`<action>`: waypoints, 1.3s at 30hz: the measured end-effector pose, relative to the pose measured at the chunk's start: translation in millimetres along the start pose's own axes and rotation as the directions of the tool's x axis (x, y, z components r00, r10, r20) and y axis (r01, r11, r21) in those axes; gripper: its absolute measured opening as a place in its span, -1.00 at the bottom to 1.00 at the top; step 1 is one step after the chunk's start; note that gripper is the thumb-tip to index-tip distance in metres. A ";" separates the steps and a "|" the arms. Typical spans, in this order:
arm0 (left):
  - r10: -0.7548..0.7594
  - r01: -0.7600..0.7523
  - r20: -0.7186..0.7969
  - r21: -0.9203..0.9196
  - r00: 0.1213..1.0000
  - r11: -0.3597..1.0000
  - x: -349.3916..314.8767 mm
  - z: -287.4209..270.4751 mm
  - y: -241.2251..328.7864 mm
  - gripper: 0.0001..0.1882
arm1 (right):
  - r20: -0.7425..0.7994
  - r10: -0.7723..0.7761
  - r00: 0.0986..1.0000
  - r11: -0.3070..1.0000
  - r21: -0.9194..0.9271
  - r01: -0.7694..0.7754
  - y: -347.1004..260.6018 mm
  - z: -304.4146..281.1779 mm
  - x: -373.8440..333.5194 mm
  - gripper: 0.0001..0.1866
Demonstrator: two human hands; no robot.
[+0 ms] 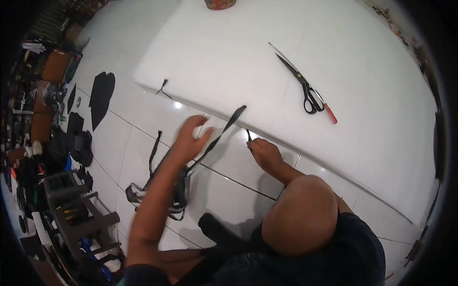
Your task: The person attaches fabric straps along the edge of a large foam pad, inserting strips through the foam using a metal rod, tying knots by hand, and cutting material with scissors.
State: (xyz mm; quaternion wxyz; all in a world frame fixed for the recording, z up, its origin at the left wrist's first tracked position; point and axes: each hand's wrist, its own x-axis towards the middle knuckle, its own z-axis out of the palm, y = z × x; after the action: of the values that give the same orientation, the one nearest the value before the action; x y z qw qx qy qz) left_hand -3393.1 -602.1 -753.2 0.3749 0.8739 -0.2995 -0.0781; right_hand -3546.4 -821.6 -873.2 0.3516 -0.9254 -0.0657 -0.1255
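Note:
My left hand (191,143) has its thumb and fingers apart, with nothing seen between them, beside a long black strap (220,137). The strap's upper end lies over the edge of a thick white slab (334,157), like foam. My right hand (267,155) is closed round a slim black piece (249,135) that sticks out toward the slab's side; its kind is unclear. On the slab lie black-handled scissors (304,86) across a long thin tool with a red handle (330,114). Under my left forearm, partly hidden, is a tangle of black straps (179,195).
Another black strip (163,86) hangs at the slab's left corner. Dark cut pieces (101,99) lie on the white tiled floor (224,205). A grey-brown stool (78,214) and clutter stand at left. My bent knee (300,214) rises in front.

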 end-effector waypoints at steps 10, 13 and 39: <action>-0.167 0.190 -0.092 0.362 0.982 0.913 33.9 98.2 43.8 -0.81 | 0.222 -0.198 0.955 0.980 0.007 0.201 -6.8 7.4 1.6 -0.86; -0.100 0.142 -0.131 0.371 0.986 0.918 34.2 97.1 42.2 -0.79 | 0.192 -0.191 0.963 0.980 -0.012 0.197 -12.5 -3.1 7.9 -0.86; -0.150 0.143 -0.025 -0.177 0.988 0.974 22.7 99.1 5.0 -0.81 | 0.426 -0.129 0.895 0.987 0.147 0.073 10.7 -78.2 134.4 -0.76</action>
State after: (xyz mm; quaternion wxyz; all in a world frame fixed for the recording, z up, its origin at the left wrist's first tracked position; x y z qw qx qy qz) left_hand -3412.9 -678.3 -817.7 0.4492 0.8585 -0.2191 -0.1146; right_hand -3429.7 -877.3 -786.2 0.3791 -0.9011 -0.1983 0.0702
